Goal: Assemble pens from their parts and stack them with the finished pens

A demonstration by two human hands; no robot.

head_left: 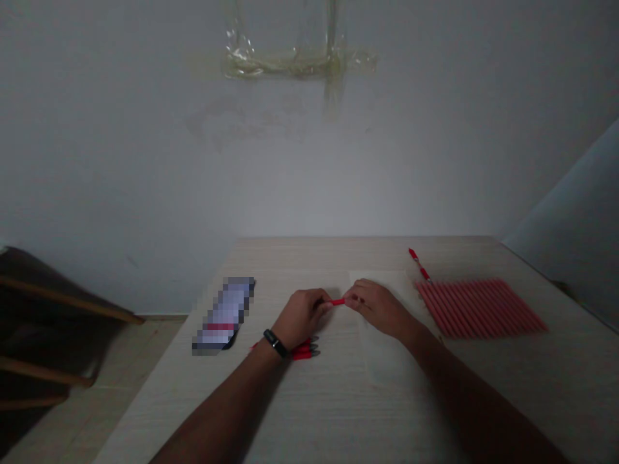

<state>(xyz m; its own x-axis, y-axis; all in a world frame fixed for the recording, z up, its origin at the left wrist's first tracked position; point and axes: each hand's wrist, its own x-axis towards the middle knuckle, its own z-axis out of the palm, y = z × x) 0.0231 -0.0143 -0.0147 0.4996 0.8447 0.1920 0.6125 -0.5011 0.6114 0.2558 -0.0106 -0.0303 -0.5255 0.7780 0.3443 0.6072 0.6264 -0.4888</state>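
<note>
My left hand (304, 312), with a black band on its wrist, pinches one end of a slim red pen (338, 301). The fingertips of my right hand (380, 306) close on its other end. Only a short red stretch shows between the two hands, just above the table. Below my left wrist lie several red pens (304, 351) with grey tips, partly covered by the wrist. A pale thin sheet or plastic sleeve (387, 364) lies flat under my right hand and forearm.
A flat row of several pinkish-red sticks (483, 309) lies on the table (329, 419) at right. A red pen with a clear middle (419, 265) touches or nears its far corner. A phone (225, 312), blurred out, lies at left. Behind the table stands a wall (367, 187).
</note>
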